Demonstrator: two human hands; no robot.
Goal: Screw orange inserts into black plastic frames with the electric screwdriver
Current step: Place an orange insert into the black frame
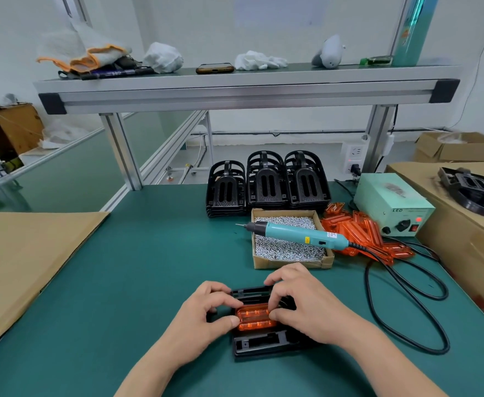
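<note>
Near the desk's (149, 253) front edge a black frame (263, 343) lies flat with an orange insert (256, 318) in it. The left hand (203, 319) and right hand (301, 308) each pinch the insert between thumb and curled fingers. The electric screwdriver (298, 233) rests across the box of screws (286, 262) toward the back right. The power supply (392, 202) beyond it reads "LED".

The frame (263, 343) is lying on the table (149, 253) directly before you, the insert (256, 320) sitting in it between your left hand (206, 319) and right hand (301, 305). Behind it the screw box (289, 262) is carrying the screwdriver (298, 233). Stacked frames (266, 184) are standing behind that, with loose inserts (361, 233) and the power supply (392, 204) lying to its right.
</note>
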